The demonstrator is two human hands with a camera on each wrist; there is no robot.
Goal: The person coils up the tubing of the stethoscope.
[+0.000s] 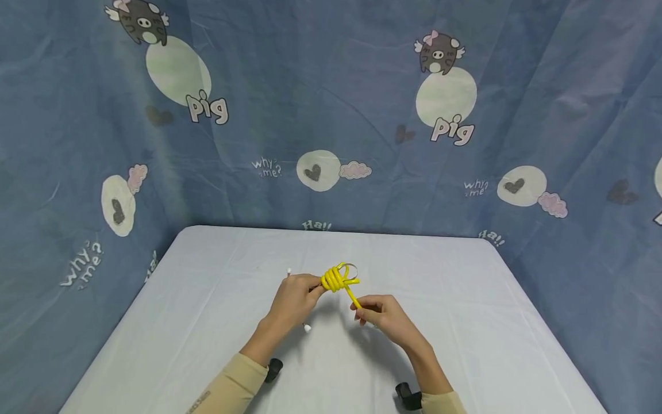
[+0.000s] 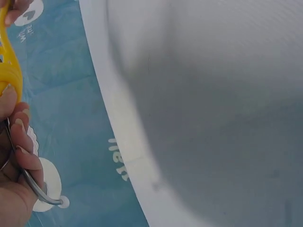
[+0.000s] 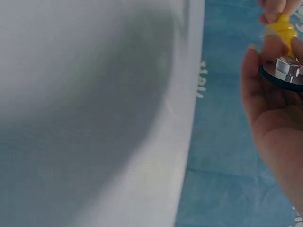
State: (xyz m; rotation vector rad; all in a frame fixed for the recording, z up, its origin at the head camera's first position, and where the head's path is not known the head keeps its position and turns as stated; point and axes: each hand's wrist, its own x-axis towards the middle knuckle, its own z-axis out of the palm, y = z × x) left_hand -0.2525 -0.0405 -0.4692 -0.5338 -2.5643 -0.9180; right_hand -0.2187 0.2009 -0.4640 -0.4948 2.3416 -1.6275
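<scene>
Over the middle of the table (image 1: pixel 207 299), the yellow cord (image 1: pixel 338 279) is lifted clear of the cloth, likely so its coils can be worked freely. The left hand (image 1: pixel 295 296) pinches the bundle with curled fingers, a thin wire loop (image 2: pixel 38 191) hooked among them. The right hand (image 1: pixel 385 316) pinches the cord's free tail, pulling it taut, and cups a small metal-capped disc (image 3: pixel 286 71) in its palm.

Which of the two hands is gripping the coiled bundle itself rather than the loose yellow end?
The left hand: it holds the yellow coil at its side, while the right hand pinches only the straight tail running down from it.
</scene>
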